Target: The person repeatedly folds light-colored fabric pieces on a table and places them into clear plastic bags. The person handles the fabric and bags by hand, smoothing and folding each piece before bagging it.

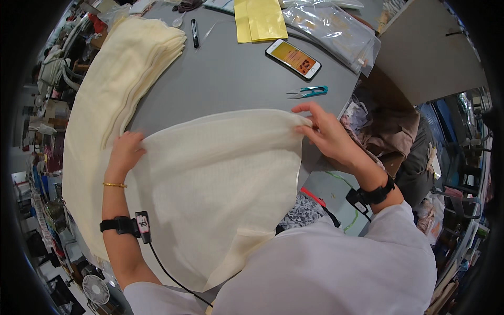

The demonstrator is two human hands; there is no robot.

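Your left hand (125,152) and right hand (326,134) pinch opposite corners of the thin cream woven cloth panel (220,184) spread over the grey tabletop (231,79), and it may slip lapward or snag the teal thread snips (308,92) amid crowded workshop clutter.

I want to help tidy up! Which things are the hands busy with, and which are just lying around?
Busy with:
- cream fabric sheet, pinched by the left hand and right hand

Lying around:
- stack of cream fabric
- thread snips
- smartphone
- black marker
- yellow paper
- clear plastic bags
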